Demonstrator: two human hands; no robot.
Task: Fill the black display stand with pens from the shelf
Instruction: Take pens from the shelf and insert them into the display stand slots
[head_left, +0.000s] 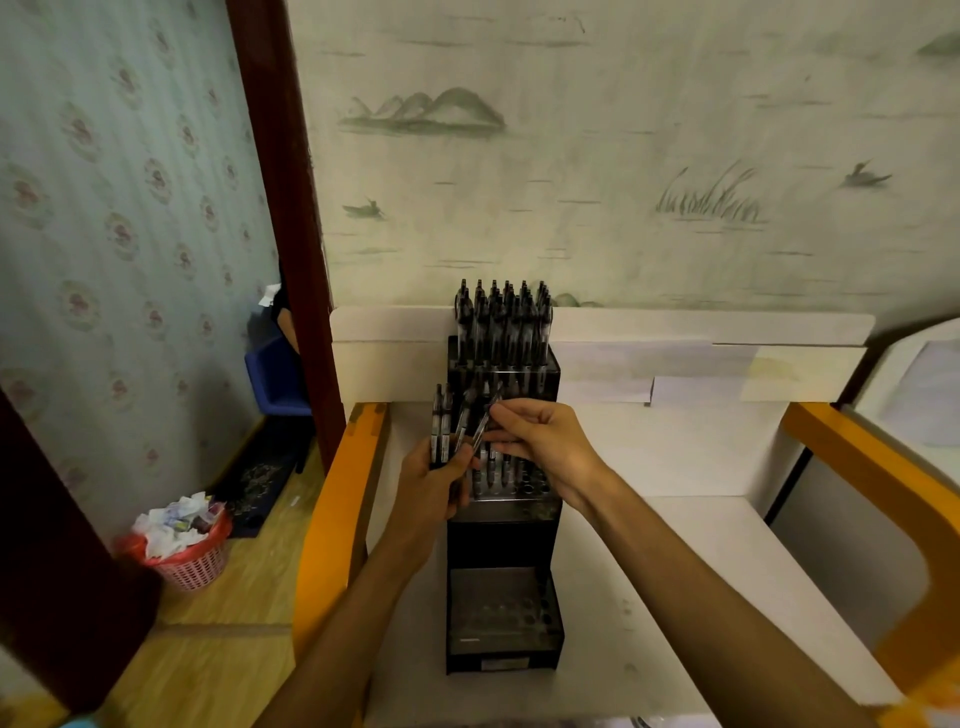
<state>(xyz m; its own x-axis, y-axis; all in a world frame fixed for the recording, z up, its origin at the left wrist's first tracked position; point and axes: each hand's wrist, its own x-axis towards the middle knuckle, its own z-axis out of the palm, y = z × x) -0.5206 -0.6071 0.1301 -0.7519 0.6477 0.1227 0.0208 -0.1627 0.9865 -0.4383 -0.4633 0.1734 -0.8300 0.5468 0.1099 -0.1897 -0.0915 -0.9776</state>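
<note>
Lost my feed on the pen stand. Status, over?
Left hand grips a bundle of pens; right hand pinches one pen from it. Black display stand: top tier full, middle part-filled, bottom empty. Nothing blocking.

Two bare forearms reach in from the bottom edge, with no sleeve, watch, bracelet or glove showing anywhere along them. The left hand (434, 486) and the right hand (545, 441) are bare as well, without rings that can be made out; the fingernails look short and unpainted.
</note>
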